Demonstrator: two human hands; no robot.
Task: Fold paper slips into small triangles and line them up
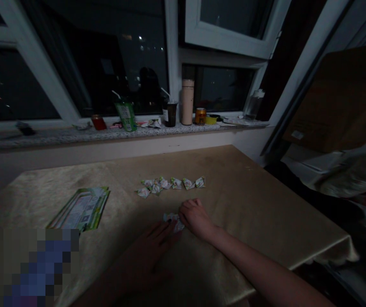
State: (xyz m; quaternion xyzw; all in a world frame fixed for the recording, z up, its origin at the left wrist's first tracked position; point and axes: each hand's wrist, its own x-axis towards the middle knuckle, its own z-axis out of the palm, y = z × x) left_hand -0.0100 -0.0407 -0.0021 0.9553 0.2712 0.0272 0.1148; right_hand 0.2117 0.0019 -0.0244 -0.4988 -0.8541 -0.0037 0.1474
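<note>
A small piece of printed paper lies on the tablecloth between my two hands. My left hand is spread out in shadow, its fingertips resting on the left part of the paper. At the paper's right edge, my right hand has its fingers curled in and closed; the fingertips are hidden. Beyond the hands, several small folded paper pieces, white and green, form a rough row. Off to the left lies a stack of green-and-white printed sheets.
A gold-brown cloth covers the table. On the windowsill behind stand a green cup, a dark cup with a straw, a pink flask and an amber jar. Cardboard boxes are piled at the right.
</note>
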